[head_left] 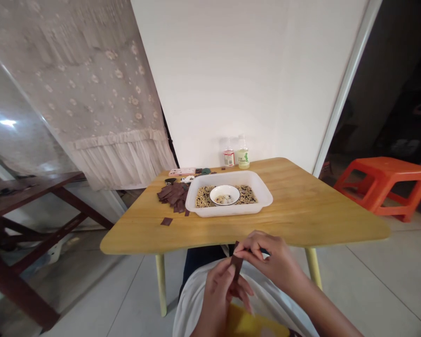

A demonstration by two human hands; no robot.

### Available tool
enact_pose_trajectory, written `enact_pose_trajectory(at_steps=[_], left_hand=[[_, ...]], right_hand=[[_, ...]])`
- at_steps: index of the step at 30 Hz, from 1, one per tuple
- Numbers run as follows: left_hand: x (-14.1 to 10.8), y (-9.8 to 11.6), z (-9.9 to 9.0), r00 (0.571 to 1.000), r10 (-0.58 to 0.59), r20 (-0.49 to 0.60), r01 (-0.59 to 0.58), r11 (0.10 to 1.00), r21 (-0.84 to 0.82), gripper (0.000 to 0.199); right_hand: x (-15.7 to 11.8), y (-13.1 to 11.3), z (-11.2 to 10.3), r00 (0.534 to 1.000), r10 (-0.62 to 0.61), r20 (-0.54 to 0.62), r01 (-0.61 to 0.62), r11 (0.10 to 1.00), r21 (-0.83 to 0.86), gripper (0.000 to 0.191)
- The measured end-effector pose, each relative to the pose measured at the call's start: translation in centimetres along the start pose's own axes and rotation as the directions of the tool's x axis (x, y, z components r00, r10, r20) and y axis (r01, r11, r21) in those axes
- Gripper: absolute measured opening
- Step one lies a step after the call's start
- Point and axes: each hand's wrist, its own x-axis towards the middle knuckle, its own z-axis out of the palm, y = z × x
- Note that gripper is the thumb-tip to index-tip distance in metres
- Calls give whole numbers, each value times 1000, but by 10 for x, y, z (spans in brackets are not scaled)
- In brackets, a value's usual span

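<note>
Close to my lap, below the table's front edge, my left hand (pixel 221 284) is closed on a small flat dark-brown piece (pixel 236 267), thumb lying along it. My right hand (pixel 264 252) pinches the upper end of the same piece between thumb and fingertips. Its material cannot be made out. A heap of similar brown pieces (pixel 174 195) lies on the table left of a white plastic tub (pixel 228 211), and a single brown square (pixel 166 221) lies nearer me. Mixed pale and dark grains or beads (pixel 247 194) cover the tub's bottom, around a dark-rimmed white bowl (pixel 225 188) with some more inside.
Two bottles, one red-labelled (pixel 228 157) and one green-labelled (pixel 243 157), stand at the wooden table's (pixel 312 210) back by the white wall. A pink phone-like object (pixel 182 172) lies back left. An orange stool (pixel 386 175) stands right; a dark wooden bench (pixel 31 196) is left.
</note>
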Motion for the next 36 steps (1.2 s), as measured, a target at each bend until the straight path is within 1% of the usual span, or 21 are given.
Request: enact_pose_trajectory(at_steps=[3,7,8,12,15,17,20,22,24,27,29,33,36], left_hand=[[-1,-1,0,999,19,-44,-17,999,44,32],[-1,-3,-1,998,8,-59,-5,999,53,36],[-1,-3,0,998,5,-57,-2,999,54,36],[-1,-2,2,997,0,-72,4,998,60,31],[0,-1,4,994,-7,-105,13,998,58,29],[0,0,4,994,-12,-112,19,998,62,31],[0,-1,5,993,-24,-113,31,998,57,35],[-1,-1,5,993,-35,-112,41,998,49,36],[-1,-2,5,994,-34,-106,39,998,44,34],[0,-3,3,994,-19,-112,24,999,44,28],[1,-4,2,994,-13,-111,18,999,45,26],[1,-5,1,997,-22,-71,26,998,52,33],[0,-4,2,997,-21,-79,26,998,63,37]], right_hand=[[1,1,0,998,-57,9,57,997,-51,34],[0,5,-1,993,-62,-97,50,992,-119,33],[-1,6,-1,992,-68,-104,55,990,-128,33],[-4,6,5,991,-136,-18,132,982,-132,33],[-5,7,8,983,-182,10,182,973,-143,31],[-3,7,7,985,-172,0,169,970,-173,31],[0,7,2,988,-142,-68,125,970,-209,31],[0,6,1,985,-135,-109,111,973,-203,31],[-1,6,3,987,-132,-92,115,978,-174,31],[-3,7,11,991,-130,-4,129,985,-117,32],[-4,9,13,993,-115,0,114,988,-100,33],[-2,13,9,993,-35,-113,27,997,-70,35],[-1,13,5,990,-2,-144,-4,999,-41,37]])
